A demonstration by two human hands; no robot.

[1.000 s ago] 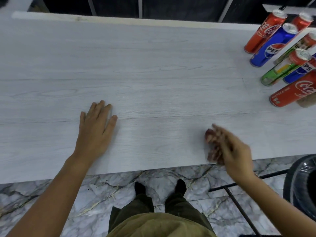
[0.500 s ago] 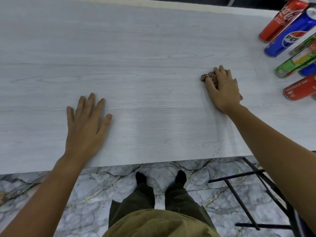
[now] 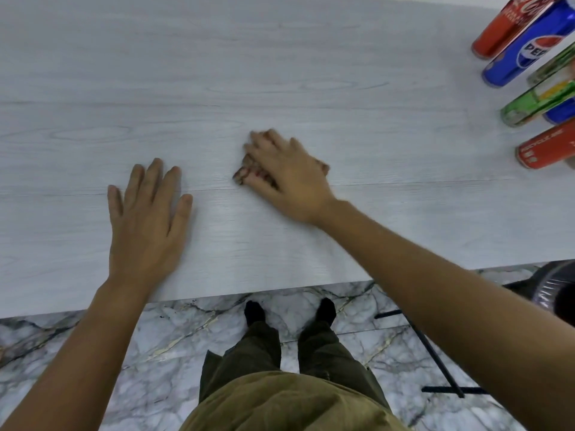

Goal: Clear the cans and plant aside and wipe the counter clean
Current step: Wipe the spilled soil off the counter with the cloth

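Observation:
My right hand (image 3: 289,172) presses a small brown patterned cloth (image 3: 245,174) flat on the pale wood-grain counter (image 3: 280,73), near its middle. Only the cloth's edges show past my fingers. My left hand (image 3: 146,219) lies flat and empty on the counter, palm down, just left of the cloth. Several cans stand grouped at the right edge: a red cola can (image 3: 504,29), a blue Pepsi can (image 3: 529,51), a green can (image 3: 538,104) and another red can (image 3: 547,146). No plant is in view.
The counter's front edge (image 3: 249,290) runs above a marble floor (image 3: 93,346), where my feet stand. A black metal frame (image 3: 435,353) and a dark round bin (image 3: 557,290) sit at the lower right.
My right hand slid the cloth from the counter's front edge out to the right-hand side, then back left toward the middle. My left hand stayed flat in place.

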